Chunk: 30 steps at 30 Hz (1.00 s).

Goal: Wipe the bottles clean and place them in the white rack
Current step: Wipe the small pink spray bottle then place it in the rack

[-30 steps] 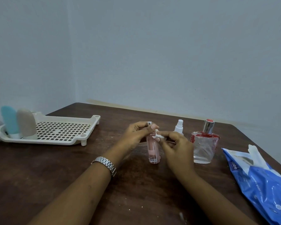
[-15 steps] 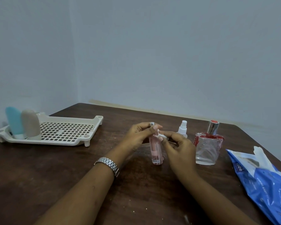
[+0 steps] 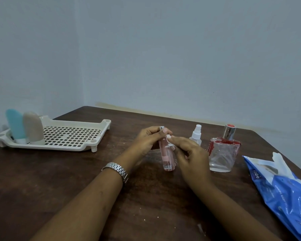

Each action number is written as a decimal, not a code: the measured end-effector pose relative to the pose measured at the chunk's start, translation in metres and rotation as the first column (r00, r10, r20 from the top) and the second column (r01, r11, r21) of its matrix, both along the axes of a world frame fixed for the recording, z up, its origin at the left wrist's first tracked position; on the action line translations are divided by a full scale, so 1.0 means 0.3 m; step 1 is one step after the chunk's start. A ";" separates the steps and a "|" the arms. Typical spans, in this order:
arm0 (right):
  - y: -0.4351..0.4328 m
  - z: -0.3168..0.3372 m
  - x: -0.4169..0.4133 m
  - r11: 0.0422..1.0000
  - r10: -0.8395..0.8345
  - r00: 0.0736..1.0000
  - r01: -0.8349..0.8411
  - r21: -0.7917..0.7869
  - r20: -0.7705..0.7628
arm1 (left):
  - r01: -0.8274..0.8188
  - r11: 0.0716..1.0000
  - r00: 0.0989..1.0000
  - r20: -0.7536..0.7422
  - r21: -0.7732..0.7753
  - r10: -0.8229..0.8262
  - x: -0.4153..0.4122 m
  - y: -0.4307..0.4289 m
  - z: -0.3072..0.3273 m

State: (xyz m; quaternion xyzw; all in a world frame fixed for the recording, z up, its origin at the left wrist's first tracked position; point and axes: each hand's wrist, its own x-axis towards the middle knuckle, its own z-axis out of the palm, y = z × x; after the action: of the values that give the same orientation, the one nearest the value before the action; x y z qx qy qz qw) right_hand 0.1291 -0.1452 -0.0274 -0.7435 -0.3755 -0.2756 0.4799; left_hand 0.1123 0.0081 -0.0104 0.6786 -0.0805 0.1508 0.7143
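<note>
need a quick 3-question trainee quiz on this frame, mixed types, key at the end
1. True or false: the pink bottle lies in the white rack.
2. The left hand grips the pink bottle at: A) its top, B) its base, C) nowhere.
3. What does the right hand pinch against the pink bottle?

Key:
1. False. It stands upright on the table, between the hands.
2. A
3. A white wipe, small and crumpled.
</note>
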 end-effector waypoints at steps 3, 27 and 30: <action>-0.008 -0.007 0.014 0.999 -0.032 0.999 0.032 -0.020 -0.026 | -0.025 1.000 1.000 -0.011 0.007 0.025 0.004 0.007 -0.002; -0.004 0.025 0.004 0.982 -0.079 0.982 0.107 -0.157 0.171 | -0.148 0.988 0.989 0.007 0.041 0.148 0.008 0.000 -0.009; 0.013 0.025 -0.003 0.979 -0.099 0.974 0.132 -0.153 0.205 | -0.110 0.992 0.994 0.033 0.054 0.109 0.004 -0.008 -0.011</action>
State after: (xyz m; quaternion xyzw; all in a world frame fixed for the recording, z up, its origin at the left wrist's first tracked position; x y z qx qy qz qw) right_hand 0.1281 -0.1411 -0.0199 -0.7708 -0.3985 -0.3428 0.3600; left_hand 0.1134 0.0057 -0.0136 0.6994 -0.0580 0.1976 0.6844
